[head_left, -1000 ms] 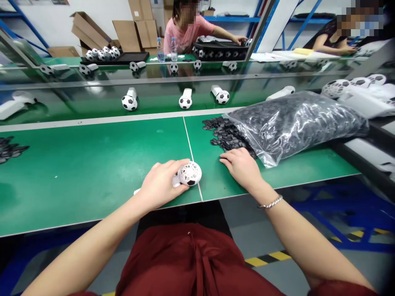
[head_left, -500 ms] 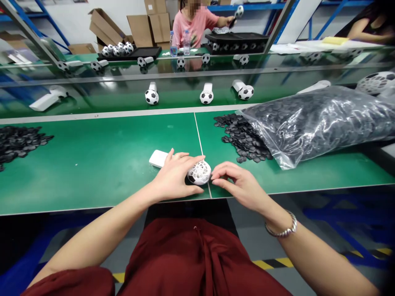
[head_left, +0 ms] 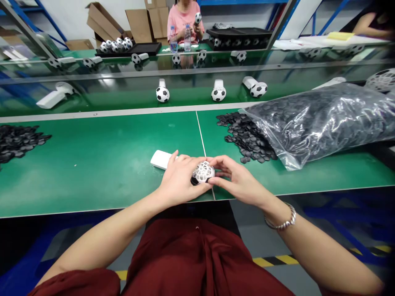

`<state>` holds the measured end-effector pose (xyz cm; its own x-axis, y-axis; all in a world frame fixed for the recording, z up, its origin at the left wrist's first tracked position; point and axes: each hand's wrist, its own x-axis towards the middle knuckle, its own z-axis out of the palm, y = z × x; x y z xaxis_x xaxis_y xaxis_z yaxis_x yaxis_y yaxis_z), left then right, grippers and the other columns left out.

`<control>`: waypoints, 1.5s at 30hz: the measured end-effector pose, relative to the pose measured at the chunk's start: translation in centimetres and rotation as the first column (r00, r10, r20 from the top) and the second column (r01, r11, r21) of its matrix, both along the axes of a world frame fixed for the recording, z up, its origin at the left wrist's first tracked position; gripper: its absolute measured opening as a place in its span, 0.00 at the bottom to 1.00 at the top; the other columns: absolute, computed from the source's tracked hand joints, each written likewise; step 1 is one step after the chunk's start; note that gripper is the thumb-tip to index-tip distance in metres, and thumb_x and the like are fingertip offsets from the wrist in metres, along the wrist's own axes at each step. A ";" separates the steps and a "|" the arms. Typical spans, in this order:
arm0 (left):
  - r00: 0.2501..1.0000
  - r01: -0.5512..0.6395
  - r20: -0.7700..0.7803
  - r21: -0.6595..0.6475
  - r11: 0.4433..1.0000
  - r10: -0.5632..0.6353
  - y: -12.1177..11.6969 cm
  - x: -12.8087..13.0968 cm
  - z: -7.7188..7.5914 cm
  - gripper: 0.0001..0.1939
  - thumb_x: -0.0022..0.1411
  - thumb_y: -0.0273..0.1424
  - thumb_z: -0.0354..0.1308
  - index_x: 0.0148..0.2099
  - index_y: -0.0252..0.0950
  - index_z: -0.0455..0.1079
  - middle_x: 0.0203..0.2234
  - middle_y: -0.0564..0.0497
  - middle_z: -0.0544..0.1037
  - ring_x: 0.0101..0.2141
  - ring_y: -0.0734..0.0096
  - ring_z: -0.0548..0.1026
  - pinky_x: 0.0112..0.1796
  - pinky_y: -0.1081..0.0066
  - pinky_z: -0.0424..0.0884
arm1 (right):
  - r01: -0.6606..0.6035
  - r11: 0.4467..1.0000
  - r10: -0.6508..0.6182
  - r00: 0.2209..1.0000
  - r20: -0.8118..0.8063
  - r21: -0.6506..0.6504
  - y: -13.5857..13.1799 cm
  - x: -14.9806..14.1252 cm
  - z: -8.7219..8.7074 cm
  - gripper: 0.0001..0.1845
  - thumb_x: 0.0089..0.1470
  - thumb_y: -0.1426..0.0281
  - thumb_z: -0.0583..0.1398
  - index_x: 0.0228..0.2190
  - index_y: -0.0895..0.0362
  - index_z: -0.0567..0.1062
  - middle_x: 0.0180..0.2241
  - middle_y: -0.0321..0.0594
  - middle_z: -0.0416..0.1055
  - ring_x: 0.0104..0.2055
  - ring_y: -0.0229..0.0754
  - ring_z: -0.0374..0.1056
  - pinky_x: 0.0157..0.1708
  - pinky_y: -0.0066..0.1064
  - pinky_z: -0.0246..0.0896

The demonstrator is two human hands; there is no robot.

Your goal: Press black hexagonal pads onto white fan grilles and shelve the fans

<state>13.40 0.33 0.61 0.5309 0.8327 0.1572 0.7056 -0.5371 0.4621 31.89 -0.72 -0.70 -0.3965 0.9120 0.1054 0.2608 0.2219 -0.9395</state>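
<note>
A white soccer-ball handheld fan (head_left: 203,172) lies on the green bench, its round head showing an open white lattice and a black patch low on the left. Its white handle (head_left: 160,159) sticks out to the left, partly covered. My left hand (head_left: 180,179) is wrapped over the neck and left side of the head, thumb at the near edge. Against the head's right side, my right hand (head_left: 236,177) presses with curled fingertips and thumb. Whether a small piece is between those fingertips is hidden.
Loose black pieces (head_left: 249,139) spill from a clear plastic bag (head_left: 327,123) at right; another black pile (head_left: 18,142) lies left. Several soccer-ball fans (head_left: 218,93) rest on the belt beyond the bench. Across it sits a co-worker (head_left: 182,22) in pink.
My right hand has moved left, from just beside the fan's head onto it. The fans on the belt have shifted right in view. The co-worker has lowered the raised fan.
</note>
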 end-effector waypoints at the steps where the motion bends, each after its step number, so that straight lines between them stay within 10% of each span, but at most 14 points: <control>1: 1.000 -0.005 0.012 0.005 1.000 0.004 0.0 0.0 0.0 0.26 0.53 0.43 0.57 0.52 0.42 0.63 0.45 0.51 0.74 0.44 0.61 0.68 0.56 0.51 0.45 | 0.007 0.999 -0.008 1.000 -0.031 -0.032 0.0 -0.1 -0.2 0.15 0.49 0.70 0.60 0.40 0.54 0.64 0.46 0.43 0.66 0.48 0.43 0.64 0.42 0.36 0.67; 8: 0.998 0.055 -0.004 -0.046 0.997 -0.055 0.4 -0.3 0.2 0.26 0.52 0.42 0.58 0.53 0.39 0.62 0.46 0.49 0.73 0.46 0.61 0.67 0.57 0.52 0.47 | 0.121 0.989 -0.127 0.990 0.065 0.087 0.1 1.0 -0.7 0.10 0.51 0.67 0.60 0.37 0.55 0.68 0.39 0.41 0.70 0.40 0.41 0.67 0.35 0.33 0.67; 12: 0.997 0.079 -0.021 -0.026 0.997 -0.079 0.7 -0.7 0.1 0.31 0.51 0.46 0.59 0.54 0.38 0.61 0.47 0.47 0.72 0.49 0.59 0.66 0.58 0.50 0.42 | 0.314 0.843 -0.473 0.820 0.322 0.437 1.0 5.3 -1.3 0.05 0.53 0.68 0.59 0.31 0.56 0.73 0.33 0.41 0.70 0.35 0.42 0.66 0.34 0.35 0.64; 19: 0.976 0.184 -0.082 -0.166 0.969 -0.199 0.6 -1.0 1.3 0.30 0.53 0.36 0.58 0.58 0.40 0.58 0.55 0.46 0.64 0.59 0.50 0.50 0.57 0.43 0.40 | -0.017 0.777 -0.520 0.546 0.657 0.630 1.6 7.9 -2.4 0.09 0.56 0.69 0.56 0.34 0.59 0.75 0.34 0.46 0.71 0.37 0.48 0.63 0.38 0.39 0.62; 23: 0.998 0.042 -0.043 -0.190 0.981 -0.051 -0.9 -0.4 1.0 0.31 0.53 0.36 0.58 0.59 0.40 0.56 0.60 0.44 0.56 0.61 0.48 0.43 0.56 0.44 0.48 | -0.172 0.761 -0.507 0.444 0.739 0.626 1.8 7.3 -2.0 0.12 0.57 0.76 0.50 0.35 0.63 0.74 0.34 0.50 0.71 0.35 0.49 0.63 0.37 0.40 0.61; 27: 0.991 0.091 0.114 -0.160 0.983 -0.073 -1.0 -0.3 -0.1 0.28 0.54 0.34 0.58 0.56 0.37 0.58 0.55 0.44 0.62 0.61 0.54 0.43 0.58 0.51 0.49 | 0.025 0.809 -0.441 0.686 0.579 0.587 1.2 6.0 -1.3 0.12 0.57 0.76 0.51 0.39 0.61 0.72 0.35 0.47 0.72 0.38 0.48 0.65 0.39 0.40 0.61; 31: 0.963 0.241 0.187 -0.257 0.936 -0.196 -0.1 -1.0 -0.1 0.32 0.51 0.28 0.58 0.58 0.35 0.54 0.58 0.42 0.59 0.62 0.56 0.44 0.58 0.55 0.49 | 0.108 0.977 -0.149 0.962 0.229 0.182 -0.7 3.0 -0.1 0.05 0.55 0.69 0.57 0.32 0.55 0.72 0.32 0.37 0.72 0.34 0.40 0.67 0.37 0.31 0.62; 45: 0.939 0.188 0.336 -0.328 0.926 -0.072 -0.6 -0.2 0.2 0.22 0.52 0.31 0.59 0.49 0.35 0.61 0.55 0.41 0.62 0.62 0.57 0.44 0.58 0.54 0.50 | -0.003 0.995 -0.008 0.994 -0.106 -0.099 -0.8 -0.1 -0.6 0.09 0.49 0.65 0.62 0.25 0.57 0.69 0.33 0.37 0.62 0.35 0.38 0.61 0.36 0.32 0.57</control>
<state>13.15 -0.28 0.79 0.6099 0.7912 0.0445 0.4286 -0.3766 0.8213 31.78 -1.52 -1.30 -0.3856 0.9209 0.0565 0.1584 0.1264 -0.9793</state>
